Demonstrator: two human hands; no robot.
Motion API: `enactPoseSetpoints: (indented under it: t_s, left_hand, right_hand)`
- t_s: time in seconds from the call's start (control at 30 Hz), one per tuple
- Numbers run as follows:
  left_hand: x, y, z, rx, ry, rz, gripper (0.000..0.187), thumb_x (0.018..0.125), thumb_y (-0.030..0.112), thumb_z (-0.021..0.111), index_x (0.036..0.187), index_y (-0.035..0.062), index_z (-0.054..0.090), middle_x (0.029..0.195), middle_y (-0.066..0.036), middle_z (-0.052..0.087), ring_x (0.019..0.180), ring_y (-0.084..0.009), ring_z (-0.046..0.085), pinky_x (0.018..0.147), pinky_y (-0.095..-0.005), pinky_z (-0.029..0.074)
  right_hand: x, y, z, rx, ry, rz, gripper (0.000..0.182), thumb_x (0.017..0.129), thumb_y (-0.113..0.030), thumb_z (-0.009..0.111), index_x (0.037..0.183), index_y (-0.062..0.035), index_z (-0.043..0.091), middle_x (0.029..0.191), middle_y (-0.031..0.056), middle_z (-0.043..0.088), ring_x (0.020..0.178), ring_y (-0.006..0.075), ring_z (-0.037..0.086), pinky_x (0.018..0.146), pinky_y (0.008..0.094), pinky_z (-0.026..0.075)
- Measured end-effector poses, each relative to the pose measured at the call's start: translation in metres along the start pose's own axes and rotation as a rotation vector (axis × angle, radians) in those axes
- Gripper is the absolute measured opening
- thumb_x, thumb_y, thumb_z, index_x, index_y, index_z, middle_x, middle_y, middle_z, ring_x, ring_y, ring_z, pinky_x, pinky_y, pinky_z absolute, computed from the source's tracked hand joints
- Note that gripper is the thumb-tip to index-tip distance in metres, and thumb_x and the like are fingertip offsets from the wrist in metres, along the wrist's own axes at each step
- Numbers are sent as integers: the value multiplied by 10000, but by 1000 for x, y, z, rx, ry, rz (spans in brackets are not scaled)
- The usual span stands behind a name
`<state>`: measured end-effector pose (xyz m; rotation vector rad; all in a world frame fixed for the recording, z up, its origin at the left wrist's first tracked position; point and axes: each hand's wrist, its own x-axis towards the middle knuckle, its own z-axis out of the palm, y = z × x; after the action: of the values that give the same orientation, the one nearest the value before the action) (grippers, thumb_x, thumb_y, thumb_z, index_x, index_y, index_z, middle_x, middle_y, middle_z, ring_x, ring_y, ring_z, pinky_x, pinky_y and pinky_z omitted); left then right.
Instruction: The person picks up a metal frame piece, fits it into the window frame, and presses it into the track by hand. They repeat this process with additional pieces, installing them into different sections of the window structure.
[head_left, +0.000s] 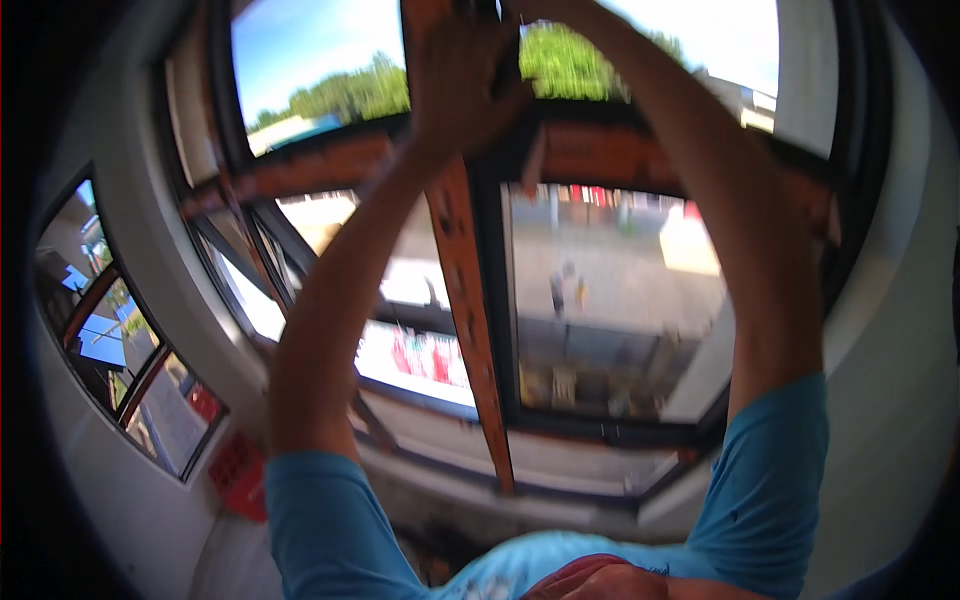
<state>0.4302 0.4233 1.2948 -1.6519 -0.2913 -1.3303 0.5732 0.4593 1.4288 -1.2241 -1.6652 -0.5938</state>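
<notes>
Both my arms are raised in front of a dark-framed window. My left hand (462, 85) lies against the upper part of the upright window bar (428, 12), its thumb spread to the right; motion blurs its fingers. At the top edge of the picture, my right hand (540, 9) reaches the same bar beside the left one. Most of it is cut off, so its fingers and anything in them cannot be made out. Orange strips of film or tape (590, 155) cover the crossbar, and another orange strip (458, 250) runs down the upright bar.
Below the crossbar is a glass pane (615, 300), with a yard and a distant person outside. A sash (265, 270) at the left stands tilted out. Another window (130, 330) is in the left wall, with a red object (238, 475) low beside it.
</notes>
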Motion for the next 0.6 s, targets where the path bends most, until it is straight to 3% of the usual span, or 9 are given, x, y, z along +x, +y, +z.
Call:
enactPoseSetpoints:
  t_s: [0.03, 0.07, 0.1, 0.13, 0.17, 0.2, 0.37, 0.47, 0.6]
  left_hand:
    - [-2, -1, -2, -22, -29, -14, 633, 756, 373, 726, 1290, 86, 546, 1169, -149, 592, 1210, -361, 486, 1071, -509, 315]
    - [0, -6, -3, -49, -60, -35, 627, 781, 392, 690, 1315, 102, 533, 1222, -129, 578, 1273, -335, 453, 1122, -512, 252]
    - [5, -4, -8, -33, -11, -24, 620, 777, 360, 700, 1310, 92, 530, 1223, -149, 566, 1253, -350, 457, 1105, -512, 277]
    - [5, 2, -12, -34, 12, -26, 613, 774, 328, 711, 1304, 81, 527, 1224, -169, 555, 1233, -364, 460, 1088, -513, 301]
    - [4, 5, -14, -28, 30, -14, 613, 774, 328, 711, 1304, 81, 527, 1224, -169, 555, 1233, -364, 460, 1088, -513, 301]
    - [5, 5, -15, -48, 6, -42, 614, 773, 312, 706, 1309, 79, 519, 1248, -170, 536, 1246, -364, 446, 1091, -509, 297]
    - [1, 4, -15, -106, -25, -108, 624, 747, 250, 718, 1305, 72, 505, 1296, -180, 478, 1280, -375, 403, 1095, -506, 290]
    - [-2, 2, -15, -184, 68, -226, 657, 713, 216, 752, 1299, 71, 493, 1293, -188, 438, 1249, -387, 408, 1067, -510, 318]
    - [-1, 1, -12, -117, 195, -394, 734, 670, 238, 799, 1305, 77, 467, 1295, -190, 399, 1191, -379, 426, 1009, -497, 374]
  right_hand:
    - [-31, -14, -29, 228, -239, -41, 511, 894, -404, 578, 1152, 33, 515, 820, 181, 691, 753, 291, 704, 671, 406, 562]
    - [-43, -21, -33, 273, -68, -9, 587, 853, -398, 575, 1166, 87, 469, 923, 264, 687, 852, 356, 708, 758, 434, 571]
    - [-40, -18, -26, 204, 5, -89, 550, 934, -356, 577, 1071, 142, 392, 779, 250, 671, 693, 264, 713, 593, 379, 561]
    - [-46, -20, -33, 220, -11, -89, 511, 928, -338, 561, 1066, 131, 412, 798, 243, 678, 683, 325, 702, 608, 393, 559]
    - [-47, -22, -34, 159, 9, -109, 488, 918, -334, 534, 1039, 132, 454, 874, 291, 670, 812, 385, 698, 726, 430, 556]
    - [-53, -30, -37, 115, 24, -64, 504, 872, -302, 551, 1114, 134, 482, 1036, 363, 616, 1056, 453, 619, 917, 487, 508]
    - [-51, -36, -36, 145, 3, -112, 453, 883, -276, 540, 1092, 123, 496, 1050, 334, 619, 1072, 452, 609, 938, 495, 488]
    - [-51, -33, -31, 130, 38, -169, 432, 909, -310, 527, 1100, 78, 506, 1023, 318, 642, 1027, 450, 630, 875, 499, 489]
    - [-54, -27, -27, 193, 85, -235, 392, 895, -261, 531, 1082, 83, 504, 1029, 314, 627, 1016, 462, 616, 898, 517, 484]
